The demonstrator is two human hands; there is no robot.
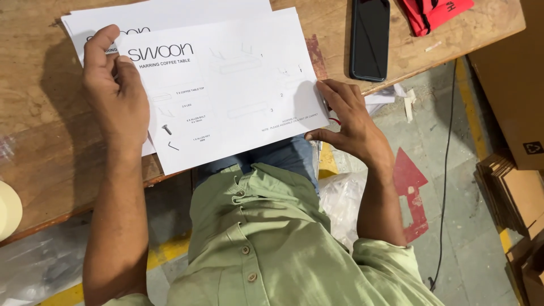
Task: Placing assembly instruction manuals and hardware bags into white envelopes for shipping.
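A white printed instruction sheet [226, 85] with small line drawings lies over the front edge of a worn wooden table [34, 113]. My left hand [116, 93] pinches its left edge, thumb on top. My right hand [351, 122] holds the sheet's lower right corner. More white sheets [170, 11] lie stacked beneath it, toward the table's back.
A black phone [369, 37] lies face down on the table at the right, with a red cloth item [433, 12] beyond it. A roll of pale tape [8, 209] sits at the left edge. Cardboard pieces [515, 187] stack at the right; a black cable [447, 170] runs along the floor.
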